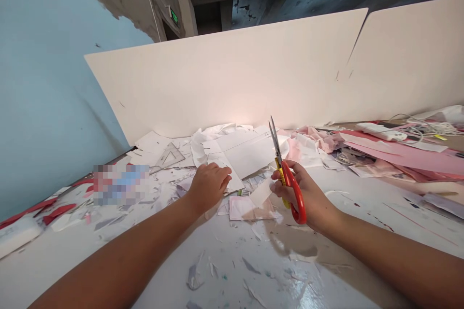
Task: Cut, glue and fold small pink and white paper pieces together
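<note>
Red-handled scissors (295,193) gripped in right hand (304,198); open left hand (208,187) rests on paper (246,154).

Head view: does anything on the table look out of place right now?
The table looks messy: paper scraps are scattered across it, and a plastic set square lies askew on loose paper beyond the left hand. Crumpled pink paper sits bunched at the back.

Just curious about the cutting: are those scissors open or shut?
Slightly open: the scissors in the right hand show blades parted towards the tips.
</note>
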The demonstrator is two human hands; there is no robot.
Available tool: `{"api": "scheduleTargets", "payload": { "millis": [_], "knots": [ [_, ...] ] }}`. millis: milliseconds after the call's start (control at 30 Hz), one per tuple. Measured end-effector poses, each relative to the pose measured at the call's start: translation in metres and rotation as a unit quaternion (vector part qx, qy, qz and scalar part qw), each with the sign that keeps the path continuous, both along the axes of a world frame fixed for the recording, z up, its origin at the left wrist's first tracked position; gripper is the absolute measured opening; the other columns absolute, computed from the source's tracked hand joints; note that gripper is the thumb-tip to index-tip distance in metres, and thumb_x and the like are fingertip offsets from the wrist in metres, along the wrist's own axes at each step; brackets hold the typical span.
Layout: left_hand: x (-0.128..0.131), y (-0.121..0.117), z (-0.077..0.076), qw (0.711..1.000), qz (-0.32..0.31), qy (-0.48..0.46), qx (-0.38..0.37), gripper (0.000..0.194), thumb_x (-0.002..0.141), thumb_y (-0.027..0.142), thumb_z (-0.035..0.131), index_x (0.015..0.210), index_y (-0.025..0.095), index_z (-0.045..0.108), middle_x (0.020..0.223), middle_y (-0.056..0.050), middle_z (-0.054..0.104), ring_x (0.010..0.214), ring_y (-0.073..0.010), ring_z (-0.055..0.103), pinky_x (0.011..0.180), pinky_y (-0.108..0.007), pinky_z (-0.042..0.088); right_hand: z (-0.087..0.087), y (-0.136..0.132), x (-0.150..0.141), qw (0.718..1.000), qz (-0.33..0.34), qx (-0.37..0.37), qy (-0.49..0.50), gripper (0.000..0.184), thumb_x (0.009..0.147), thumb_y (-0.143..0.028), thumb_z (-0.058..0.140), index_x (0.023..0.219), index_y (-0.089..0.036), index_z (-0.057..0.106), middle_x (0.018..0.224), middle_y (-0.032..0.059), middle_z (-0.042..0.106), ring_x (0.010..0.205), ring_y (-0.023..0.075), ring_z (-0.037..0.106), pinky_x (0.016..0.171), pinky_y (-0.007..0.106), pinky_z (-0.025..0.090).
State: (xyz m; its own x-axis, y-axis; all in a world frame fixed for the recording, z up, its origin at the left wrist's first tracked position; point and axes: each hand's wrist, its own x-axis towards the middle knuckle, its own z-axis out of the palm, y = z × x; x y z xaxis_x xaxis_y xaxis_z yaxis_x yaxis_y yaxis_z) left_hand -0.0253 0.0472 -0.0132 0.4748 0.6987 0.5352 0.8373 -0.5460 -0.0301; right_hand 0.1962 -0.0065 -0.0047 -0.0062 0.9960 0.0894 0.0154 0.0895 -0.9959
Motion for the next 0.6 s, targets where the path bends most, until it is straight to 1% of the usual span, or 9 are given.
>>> {"api": "scheduleTargets", "payload": {
  "millis": [67, 100, 133, 200, 300, 367, 433, 500, 600],
  "knots": [
    [0.004, -0.004, 0.0, 0.997, -0.059, -0.033, 0.03, 0.019, 0.082, 0.018, 0.04, 0.08, 0.02, 0.059, 0.084, -0.005, 0.065, 0.099, -0.0241, 0.053, 0.082, -0.039, 0.036, 0.0, -0.001, -0.003, 1.0, 0.005, -0.003, 0.002, 0.044, 0.064, -0.027, 0.065, 0.099, -0.027, 0.039, 0.085, -0.0044, 0.049, 0.05, 0.0056, 0.041, 0.043, 0.021, 0.033],
    [0.006, -0.008, 0.0, 0.993, -0.095, -0.064, 0.02, 0.018, 0.082, 0.019, 0.041, 0.081, 0.02, 0.06, 0.093, -0.006, 0.065, 0.107, -0.0247, 0.049, 0.088, -0.04, 0.034, 0.0, -0.002, -0.005, 1.0, 0.005, -0.002, 0.005, 0.044, 0.064, -0.028, 0.065, 0.099, -0.026, 0.038, 0.084, -0.0047, 0.049, 0.049, 0.0052, 0.04, 0.043, 0.02, 0.033],
    [0.01, -0.012, 0.0, 0.986, -0.134, -0.095, -0.014, 0.018, 0.083, 0.023, 0.042, 0.084, 0.02, 0.06, 0.096, -0.006, 0.064, 0.106, -0.0235, 0.05, 0.09, -0.039, 0.034, 0.0, -0.003, -0.006, 1.0, 0.005, 0.001, 0.011, 0.045, 0.063, -0.028, 0.065, 0.1, -0.026, 0.038, 0.083, -0.0049, 0.049, 0.049, 0.0052, 0.04, 0.043, 0.02, 0.034],
    [0.019, -0.024, -0.001, 0.958, -0.17, -0.166, -0.161, 0.023, 0.085, 0.029, 0.041, 0.095, 0.02, 0.059, 0.097, -0.007, 0.064, 0.092, -0.0193, 0.058, 0.081, -0.033, 0.042, -0.001, -0.004, -0.009, 1.0, 0.0, 0.013, 0.024, 0.047, 0.063, -0.029, 0.066, 0.101, -0.026, 0.037, 0.084, -0.0045, 0.048, 0.051, 0.0059, 0.042, 0.044, 0.02, 0.035],
    [0.03, -0.04, -0.004, 0.881, -0.153, -0.274, -0.354, 0.03, 0.081, 0.038, 0.048, 0.106, 0.022, 0.051, 0.089, -0.004, 0.063, 0.069, -0.0157, 0.062, 0.062, -0.028, 0.047, -0.002, -0.006, -0.011, 0.998, -0.005, 0.041, 0.038, 0.048, 0.064, -0.032, 0.066, 0.102, -0.026, 0.037, 0.088, -0.0019, 0.05, 0.057, 0.0083, 0.047, 0.047, 0.022, 0.039],
    [0.034, -0.043, -0.005, 0.828, -0.14, -0.339, -0.424, 0.028, 0.081, 0.04, 0.046, 0.101, 0.021, 0.051, 0.082, -0.003, 0.063, 0.062, -0.0145, 0.062, 0.052, -0.025, 0.046, -0.002, -0.006, -0.01, 0.998, -0.002, 0.058, 0.033, 0.045, 0.067, -0.033, 0.065, 0.101, -0.025, 0.037, 0.094, 0.0017, 0.053, 0.068, 0.0126, 0.053, 0.053, 0.024, 0.044],
    [0.034, -0.039, -0.006, 0.804, -0.135, -0.397, -0.421, 0.027, 0.08, 0.04, 0.049, 0.098, 0.02, 0.052, 0.078, -0.002, 0.062, 0.057, -0.0121, 0.06, 0.054, -0.025, 0.046, -0.001, -0.004, -0.007, 0.996, 0.011, 0.084, 0.025, 0.04, 0.07, -0.036, 0.063, 0.098, -0.024, 0.036, 0.101, 0.0048, 0.055, 0.084, 0.0179, 0.056, 0.064, 0.03, 0.047],
    [0.031, -0.032, -0.006, 0.794, -0.131, -0.45, -0.387, 0.03, 0.078, 0.04, 0.052, 0.099, 0.02, 0.051, 0.073, 0.0, 0.062, 0.051, -0.0093, 0.057, 0.058, -0.026, 0.047, 0.0, 0.0, -0.001, 0.991, 0.035, 0.125, 0.005, 0.037, 0.073, -0.036, 0.06, 0.096, -0.026, 0.034, 0.109, 0.006, 0.053, 0.097, 0.0211, 0.054, 0.076, 0.036, 0.047],
    [0.027, -0.021, -0.005, 0.789, -0.111, -0.499, -0.341, 0.034, 0.078, 0.042, 0.052, 0.104, 0.022, 0.05, 0.071, 0.002, 0.06, 0.048, -0.0075, 0.054, 0.058, -0.025, 0.046, 0.0, 0.005, 0.01, 0.978, 0.082, 0.176, -0.071, 0.039, 0.074, -0.032, 0.06, 0.096, -0.028, 0.028, 0.113, 0.0049, 0.048, 0.097, 0.0195, 0.053, 0.079, 0.037, 0.046]
  ]
}}
